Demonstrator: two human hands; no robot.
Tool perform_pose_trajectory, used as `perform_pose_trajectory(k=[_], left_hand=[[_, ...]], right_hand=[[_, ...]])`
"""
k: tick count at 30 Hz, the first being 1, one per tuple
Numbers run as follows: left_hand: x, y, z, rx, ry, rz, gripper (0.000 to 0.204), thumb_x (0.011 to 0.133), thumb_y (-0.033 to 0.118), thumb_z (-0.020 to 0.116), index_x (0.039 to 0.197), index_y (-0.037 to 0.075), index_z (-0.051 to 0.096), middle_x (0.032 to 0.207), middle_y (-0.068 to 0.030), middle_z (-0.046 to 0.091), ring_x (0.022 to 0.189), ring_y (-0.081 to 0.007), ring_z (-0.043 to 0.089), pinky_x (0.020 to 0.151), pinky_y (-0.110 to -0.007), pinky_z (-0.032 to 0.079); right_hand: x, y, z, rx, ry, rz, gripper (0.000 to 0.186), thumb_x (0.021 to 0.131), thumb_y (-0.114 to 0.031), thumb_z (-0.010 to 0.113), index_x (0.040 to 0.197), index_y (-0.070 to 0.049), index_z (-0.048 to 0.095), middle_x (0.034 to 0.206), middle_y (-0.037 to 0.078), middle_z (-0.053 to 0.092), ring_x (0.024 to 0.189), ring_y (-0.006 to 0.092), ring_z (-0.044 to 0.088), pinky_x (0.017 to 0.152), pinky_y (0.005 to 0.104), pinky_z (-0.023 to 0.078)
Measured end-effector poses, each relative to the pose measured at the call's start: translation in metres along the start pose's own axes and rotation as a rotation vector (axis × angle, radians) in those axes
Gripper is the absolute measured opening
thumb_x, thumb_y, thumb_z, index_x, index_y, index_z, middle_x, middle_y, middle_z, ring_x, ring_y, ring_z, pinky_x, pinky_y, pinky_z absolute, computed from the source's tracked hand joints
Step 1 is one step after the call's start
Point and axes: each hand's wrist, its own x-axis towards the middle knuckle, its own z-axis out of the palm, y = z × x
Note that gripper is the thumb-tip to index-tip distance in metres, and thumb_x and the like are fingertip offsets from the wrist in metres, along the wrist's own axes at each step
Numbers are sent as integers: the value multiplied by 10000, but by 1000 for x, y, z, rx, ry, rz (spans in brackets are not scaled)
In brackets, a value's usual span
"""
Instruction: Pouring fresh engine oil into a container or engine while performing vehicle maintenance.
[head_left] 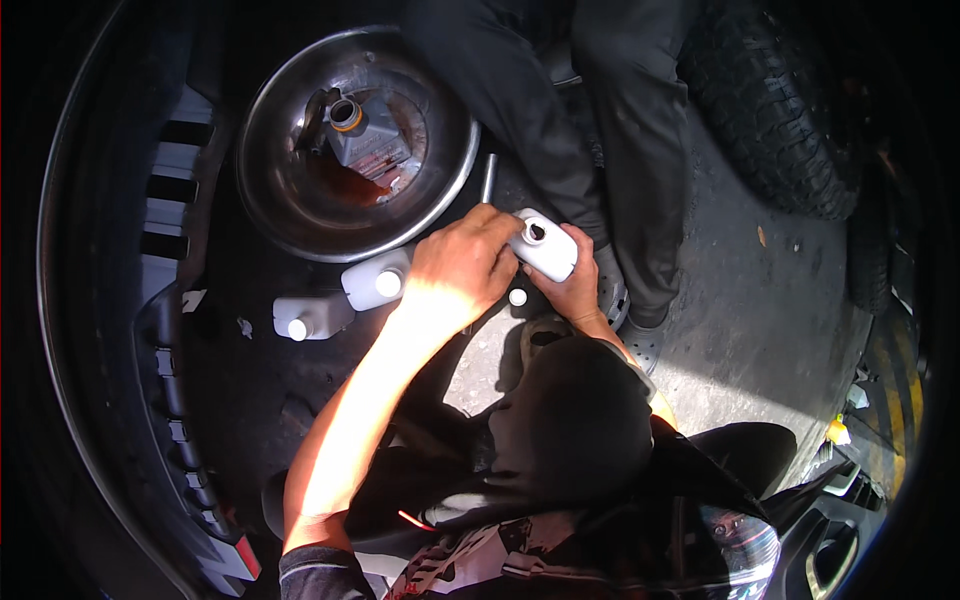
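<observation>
The view comes from the person's head, where the camera sits on the left side of a pair. It faces steeply down at the bare left hand (468, 258) and the bare right hand (573, 290), which are near its middle. From above, it sees the open neck of the white plastic bottle (558, 252) between these hands. It is near enough to show single fingers, yet very wide: it reaches a round, shiny metal basin (270, 165) ahead-left of the left hand, a black, knobbed rubber tyre (765, 110) far ahead-right of the right hand, and, behind both hands, the person's own patterned clothing (500, 560).
</observation>
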Motion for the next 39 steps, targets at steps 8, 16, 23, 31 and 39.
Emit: perform_pose_trajectory(k=[8,16,23,31,39], left_hand=[[13,-4,9,556,-152,367,234,796,217,740,992,103,683,891,-61,623,811,-243,677,648,-358,557],[27,-10,13,518,-126,597,105,779,142,669,824,57,628,831,-67,607,809,-240,656,661,-343,549],[34,-6,-3,157,-209,355,163,860,181,614,857,33,680,884,-121,642,834,-317,665,715,-433,530],[54,-5,-8,120,-261,197,273,800,232,676,992,40,705,963,-162,700,906,-367,682,800,-462,524],[76,-3,-5,251,-509,273,251,807,200,695,999,39,708,953,-158,705,932,-364,674,822,-469,512]], right_hand=[[-3,-6,-2,2,-14,53,819,644,-224,897,1323,-90,460,1207,176,627,1107,360,642,918,428,525],[-9,-7,-1,26,-4,109,837,641,-243,912,1321,-100,446,1168,184,643,1076,371,652,902,443,528],[-6,-3,0,-8,5,71,841,638,-247,920,1315,-98,443,1159,186,641,1066,368,651,901,437,522],[-8,0,0,-3,12,13,836,645,-248,918,1317,-86,446,1162,190,637,1071,376,652,898,442,527],[-6,1,0,-2,13,-9,839,632,-255,925,1314,-97,463,1156,179,646,1065,370,658,888,440,535]])
